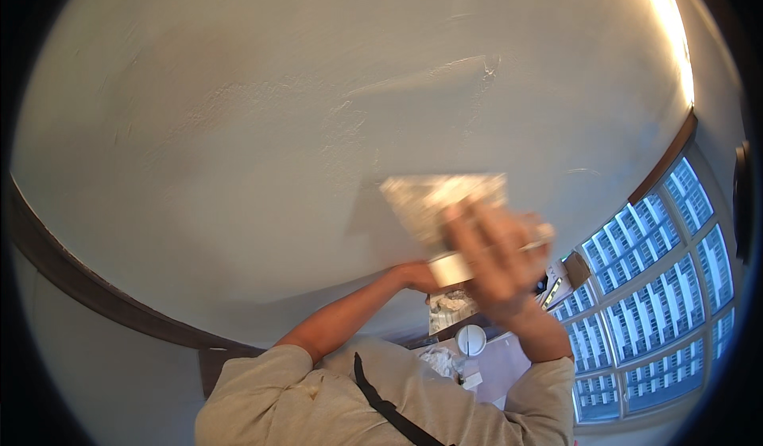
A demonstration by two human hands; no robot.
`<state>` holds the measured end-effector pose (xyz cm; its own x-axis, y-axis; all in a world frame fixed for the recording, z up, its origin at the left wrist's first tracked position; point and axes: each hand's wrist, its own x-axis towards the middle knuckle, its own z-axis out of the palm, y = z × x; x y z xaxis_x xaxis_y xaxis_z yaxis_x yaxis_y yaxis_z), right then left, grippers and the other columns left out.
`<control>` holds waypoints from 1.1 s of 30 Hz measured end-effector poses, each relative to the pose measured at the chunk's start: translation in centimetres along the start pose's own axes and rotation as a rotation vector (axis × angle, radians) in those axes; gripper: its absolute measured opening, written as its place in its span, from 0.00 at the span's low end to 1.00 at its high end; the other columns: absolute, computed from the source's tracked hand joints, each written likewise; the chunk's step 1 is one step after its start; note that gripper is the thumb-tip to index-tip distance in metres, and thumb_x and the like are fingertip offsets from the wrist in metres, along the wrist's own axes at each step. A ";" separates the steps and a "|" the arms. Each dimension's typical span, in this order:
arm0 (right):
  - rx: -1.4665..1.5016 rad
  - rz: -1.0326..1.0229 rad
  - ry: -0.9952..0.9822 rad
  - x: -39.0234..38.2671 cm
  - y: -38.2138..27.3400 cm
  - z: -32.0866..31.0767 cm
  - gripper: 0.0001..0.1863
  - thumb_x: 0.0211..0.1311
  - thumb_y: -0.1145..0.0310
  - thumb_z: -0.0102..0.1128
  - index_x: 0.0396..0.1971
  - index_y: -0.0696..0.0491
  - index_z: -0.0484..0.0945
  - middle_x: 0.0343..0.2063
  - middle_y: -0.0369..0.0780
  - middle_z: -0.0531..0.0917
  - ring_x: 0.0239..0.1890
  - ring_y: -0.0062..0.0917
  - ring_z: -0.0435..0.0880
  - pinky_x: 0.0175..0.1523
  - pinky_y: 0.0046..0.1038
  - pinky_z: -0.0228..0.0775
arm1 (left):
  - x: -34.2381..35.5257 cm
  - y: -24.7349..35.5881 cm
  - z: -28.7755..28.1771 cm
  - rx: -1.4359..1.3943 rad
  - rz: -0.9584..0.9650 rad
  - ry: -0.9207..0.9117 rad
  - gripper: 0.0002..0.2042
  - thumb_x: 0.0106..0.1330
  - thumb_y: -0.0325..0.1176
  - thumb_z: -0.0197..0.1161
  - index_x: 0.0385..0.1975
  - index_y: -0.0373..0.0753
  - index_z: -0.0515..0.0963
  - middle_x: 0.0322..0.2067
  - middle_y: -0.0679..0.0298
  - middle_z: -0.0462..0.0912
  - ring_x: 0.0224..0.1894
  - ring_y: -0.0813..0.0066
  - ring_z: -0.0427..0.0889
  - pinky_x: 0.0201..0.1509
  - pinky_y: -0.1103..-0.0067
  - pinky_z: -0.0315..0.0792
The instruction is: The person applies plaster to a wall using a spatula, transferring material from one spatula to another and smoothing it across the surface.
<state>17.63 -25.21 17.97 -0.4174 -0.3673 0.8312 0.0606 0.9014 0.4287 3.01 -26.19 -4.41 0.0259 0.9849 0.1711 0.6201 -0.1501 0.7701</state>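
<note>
My right hand (pixel 501 255), slightly smeared by motion, is closed around a wide putty knife (pixel 445 196). The broad edge of its putty-smeared blade is against or very close to the grey plastered surface (pixel 262 168). Raised lines and rough patches of putty show on that surface beyond the blade. My left hand (pixel 416 276) is lower and to the left, its fingers largely hidden behind the putty knife. Just beside it is a flat plate (pixel 451 309) bearing pale lumps of putty, which the left hand appears to grip.
Below my arms stand a white bucket (pixel 470 339) and a crumpled clear plastic bag (pixel 439 360). An open cardboard box (pixel 574 273) sits by the large window (pixel 652 287) at right. A strip light (pixel 671 33) glows at upper right. Dark trim (pixel 95 295) borders the surface at left.
</note>
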 end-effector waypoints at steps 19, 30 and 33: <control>-0.060 -0.234 0.084 -6.6 -2.3 10.3 0.20 0.64 0.49 0.65 0.56 0.28 0.85 0.58 0.26 0.80 0.61 0.24 0.72 0.71 0.39 0.64 | -3.1 -0.7 2.2 -0.579 -0.242 0.086 0.22 0.79 0.44 0.53 0.63 0.33 0.71 0.53 0.56 0.79 0.50 0.69 0.80 0.52 0.72 0.77; 0.507 0.642 -0.179 -12.6 1.5 2.3 0.16 0.71 0.62 0.61 0.53 0.53 0.85 0.49 0.44 0.84 0.50 0.36 0.83 0.58 0.36 0.73 | -4.6 -1.0 4.3 -1.116 -0.454 0.188 0.16 0.78 0.34 0.52 0.61 0.36 0.74 0.51 0.61 0.83 0.49 0.73 0.83 0.52 0.73 0.80; 0.679 1.044 0.181 -18.1 0.2 -0.2 0.22 0.79 0.59 0.53 0.55 0.63 0.80 0.50 0.49 0.83 0.52 0.38 0.82 0.59 0.37 0.72 | -4.4 3.6 2.8 -1.280 -0.461 0.309 0.15 0.78 0.31 0.49 0.60 0.35 0.71 0.49 0.59 0.83 0.48 0.71 0.85 0.47 0.72 0.83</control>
<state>25.41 -18.40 3.11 -0.3179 0.6128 0.7235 -0.2139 0.6970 -0.6844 7.30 -30.82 -4.16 -0.2582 0.9329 -0.2511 -0.6183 0.0401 0.7849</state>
